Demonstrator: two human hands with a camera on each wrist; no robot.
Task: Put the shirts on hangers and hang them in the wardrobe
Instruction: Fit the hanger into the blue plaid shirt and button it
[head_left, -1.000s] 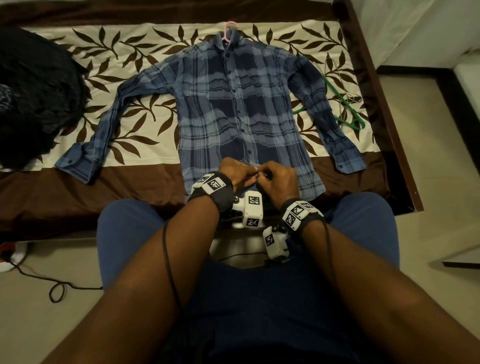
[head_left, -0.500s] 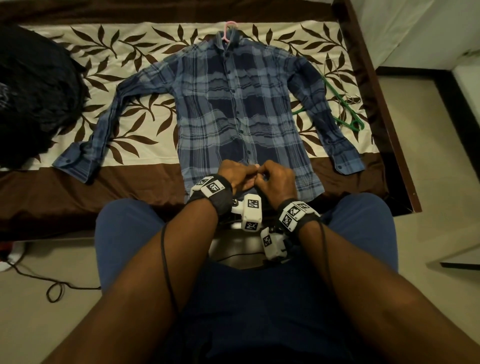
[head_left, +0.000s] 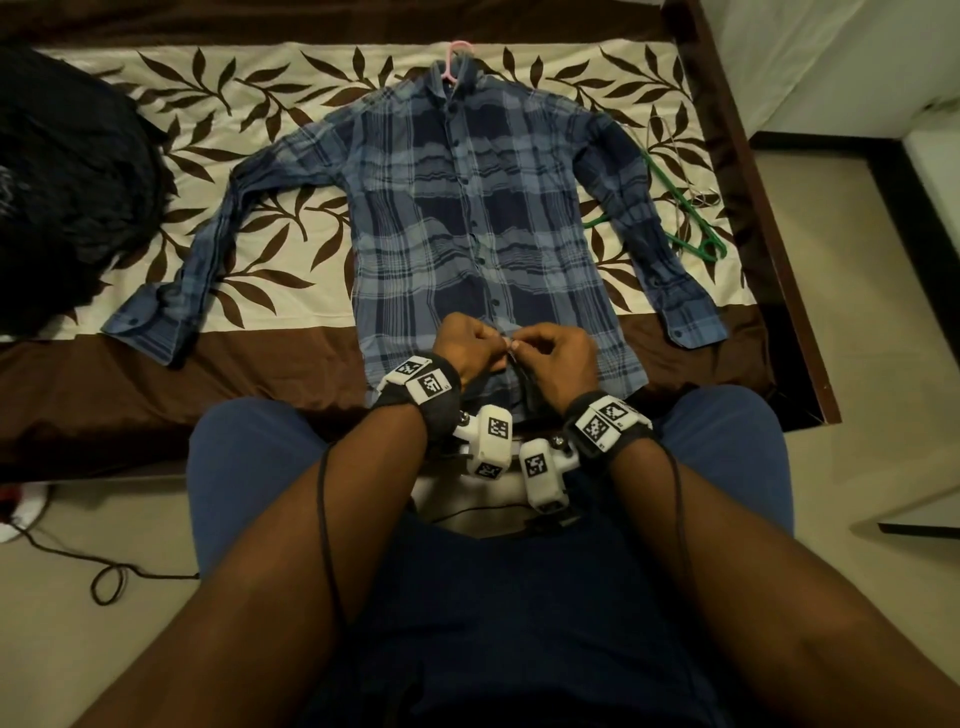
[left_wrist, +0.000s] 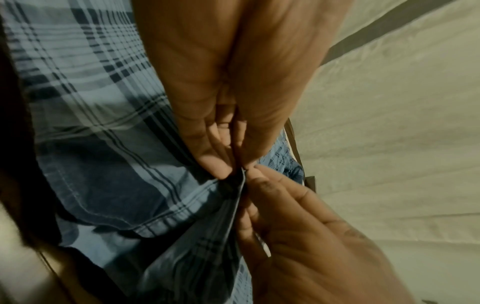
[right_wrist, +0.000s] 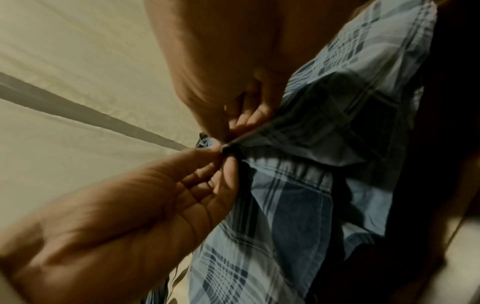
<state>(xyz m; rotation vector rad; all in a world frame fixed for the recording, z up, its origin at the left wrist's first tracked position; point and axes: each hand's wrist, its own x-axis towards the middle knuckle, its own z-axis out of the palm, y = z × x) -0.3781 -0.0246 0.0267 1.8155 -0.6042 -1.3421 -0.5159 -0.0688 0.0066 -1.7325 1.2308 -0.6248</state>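
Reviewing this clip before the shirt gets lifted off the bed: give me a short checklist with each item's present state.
1. Pink hanger inside the plaid shirt, hook out at the collar: ok.
2. Upper buttons fastened: ok, placket lies closed.
3. Lowest button fastened: not ok, left hand and right hand pinch the front edges near the hem.
4. Sleeves spread flat on the bed: ok.
5. Right sleeve off the green hanger: not ok, it lies across it.
6. Wardrobe open and reachable: cannot tell, not in view.

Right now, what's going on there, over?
Left hand and right hand pinching blue plaid shirt placket near hem. Shirt flat on bed, pink hanger inside. Nothing blocking.
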